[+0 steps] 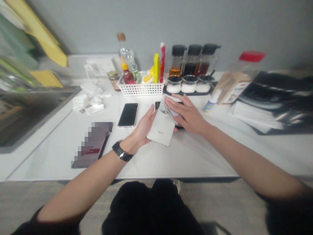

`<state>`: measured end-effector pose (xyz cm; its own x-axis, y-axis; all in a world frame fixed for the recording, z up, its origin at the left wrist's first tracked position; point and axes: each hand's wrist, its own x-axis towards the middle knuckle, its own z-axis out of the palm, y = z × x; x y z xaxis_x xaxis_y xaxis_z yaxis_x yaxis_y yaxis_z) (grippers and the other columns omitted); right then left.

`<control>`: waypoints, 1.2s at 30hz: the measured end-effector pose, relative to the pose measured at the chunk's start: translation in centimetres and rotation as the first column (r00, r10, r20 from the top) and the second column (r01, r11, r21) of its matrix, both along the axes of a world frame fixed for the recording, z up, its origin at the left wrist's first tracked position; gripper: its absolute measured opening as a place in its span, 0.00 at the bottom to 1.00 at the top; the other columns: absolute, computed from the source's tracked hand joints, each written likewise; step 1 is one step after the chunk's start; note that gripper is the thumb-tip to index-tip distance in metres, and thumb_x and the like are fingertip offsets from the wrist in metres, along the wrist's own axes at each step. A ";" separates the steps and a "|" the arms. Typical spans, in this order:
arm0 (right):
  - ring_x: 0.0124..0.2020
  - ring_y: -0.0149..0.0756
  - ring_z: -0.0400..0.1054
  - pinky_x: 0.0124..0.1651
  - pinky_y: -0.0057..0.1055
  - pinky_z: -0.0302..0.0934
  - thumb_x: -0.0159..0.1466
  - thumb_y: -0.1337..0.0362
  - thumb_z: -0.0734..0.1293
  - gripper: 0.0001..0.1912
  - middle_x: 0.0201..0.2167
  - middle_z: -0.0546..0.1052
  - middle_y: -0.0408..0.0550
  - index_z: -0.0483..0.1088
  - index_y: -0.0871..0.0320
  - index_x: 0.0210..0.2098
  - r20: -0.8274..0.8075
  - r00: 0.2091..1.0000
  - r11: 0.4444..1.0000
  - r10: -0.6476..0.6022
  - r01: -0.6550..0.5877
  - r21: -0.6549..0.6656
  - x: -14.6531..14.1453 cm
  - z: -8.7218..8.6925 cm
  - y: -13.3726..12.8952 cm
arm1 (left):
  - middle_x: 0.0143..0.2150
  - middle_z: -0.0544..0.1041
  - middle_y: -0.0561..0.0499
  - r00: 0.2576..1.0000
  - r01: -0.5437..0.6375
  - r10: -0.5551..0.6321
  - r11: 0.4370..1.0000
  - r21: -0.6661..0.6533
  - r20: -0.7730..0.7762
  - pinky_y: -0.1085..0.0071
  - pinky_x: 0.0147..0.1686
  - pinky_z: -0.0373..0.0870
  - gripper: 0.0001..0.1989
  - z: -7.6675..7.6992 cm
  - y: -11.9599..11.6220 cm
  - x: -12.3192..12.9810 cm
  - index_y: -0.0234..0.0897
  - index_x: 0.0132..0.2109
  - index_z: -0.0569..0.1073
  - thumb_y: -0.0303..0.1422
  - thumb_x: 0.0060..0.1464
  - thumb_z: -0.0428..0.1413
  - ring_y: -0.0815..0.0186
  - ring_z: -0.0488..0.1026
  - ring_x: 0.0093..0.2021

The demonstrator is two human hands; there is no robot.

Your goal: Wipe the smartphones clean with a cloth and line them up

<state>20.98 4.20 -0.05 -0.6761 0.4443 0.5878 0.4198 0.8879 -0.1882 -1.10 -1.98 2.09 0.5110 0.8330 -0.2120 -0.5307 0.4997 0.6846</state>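
My left hand (pixel 144 125) is wrapped around a white smartphone (pixel 160 130), back side up, tilted over the counter; a dark watch is on that wrist. With its fingers stretched over the phone's upper end, my right hand (pixel 187 112) presses a white tissue (pixel 173 113) against the back. A dark phone-like thing (pixel 180 126) lies behind them, mostly hidden. To the left, a black-screened smartphone (pixel 128 115) lies on the counter. Nearer the front edge is a larger dark tablet-like device (pixel 94 148), partly pixelated.
A white basket (pixel 140 89) of bottles stands at the back, beside seasoning jars (pixel 189 84) and dark-lidded oil bottles. Crumpled tissues (pixel 89 99) lie near the sink (pixel 36 120). On the right are a small spray bottle (pixel 211 101), a red-capped jar (pixel 236 81) and black plastic bags (pixel 281 98).
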 end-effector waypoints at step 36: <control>0.45 0.41 0.79 0.50 0.39 0.74 0.73 0.61 0.71 0.05 0.44 0.83 0.49 0.82 0.51 0.43 -0.321 0.946 0.998 0.053 -0.061 -0.014 -1.1 0.5 -1.6 | 0.43 0.86 0.42 0.994 -0.090 0.095 0.992 0.091 -0.052 0.65 0.45 0.80 0.30 -0.4 0.0 0.6 0.34 0.66 0.74 0.51 0.75 0.43 0.57 0.84 0.40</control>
<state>19.83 2.63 0.46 -0.4783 0.4267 0.7675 0.2826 0.9023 -0.3255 -0.50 -1.97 1.72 0.4205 0.8927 -0.1620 -0.5309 0.3869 0.7540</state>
